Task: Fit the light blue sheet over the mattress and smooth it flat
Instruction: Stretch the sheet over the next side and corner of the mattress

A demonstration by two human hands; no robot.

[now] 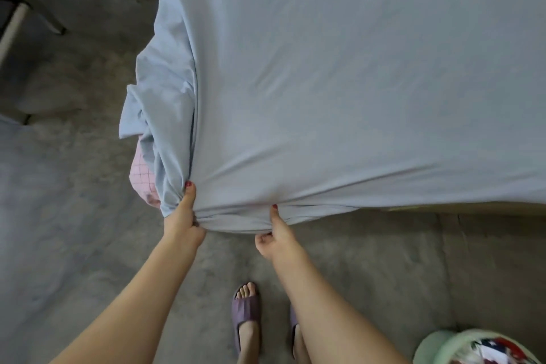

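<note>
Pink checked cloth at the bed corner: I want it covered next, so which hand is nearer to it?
Left. The left hand grips the sheet right beside the pink cloth; the right hand pinches the hem farther along, away from it.

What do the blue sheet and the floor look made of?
Light blue sheet: soft matte woven or knit fabric, probably cotton, judging by the gathered folds where both hands pull. Floor: bare grey concrete, it seems, matte and mottled.

Dim, soft light; wide-angle edge distortion
</note>
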